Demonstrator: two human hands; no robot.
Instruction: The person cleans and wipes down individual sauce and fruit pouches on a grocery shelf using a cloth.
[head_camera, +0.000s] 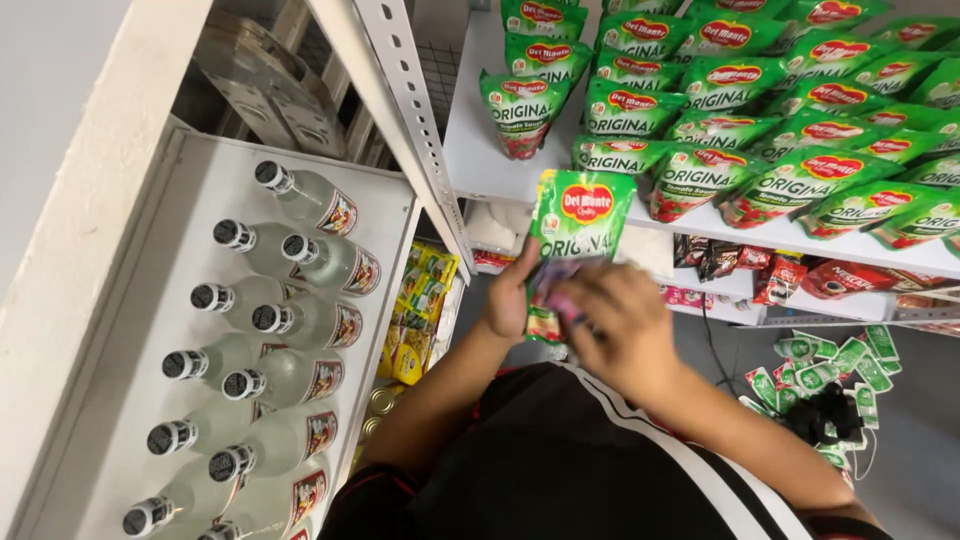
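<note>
My left hand (510, 300) grips a green sauce pouch (580, 215) by its lower left side and holds it upright in front of the white shelf (470, 160). My right hand (620, 325) presses a small purple and pink object (555, 280) against the pouch's lower front; what that object is I cannot tell. Several matching green pouches (740, 90) lie in overlapping rows on the shelf just above and to the right.
Several clear bottles with black caps (270, 330) stand in rows on a white shelf at left. Yellow packets (420, 300) and tins sit lower down. Dark and red sachets (790, 275) fill the shelf below. Small green packets (830, 365) lie on the floor at right.
</note>
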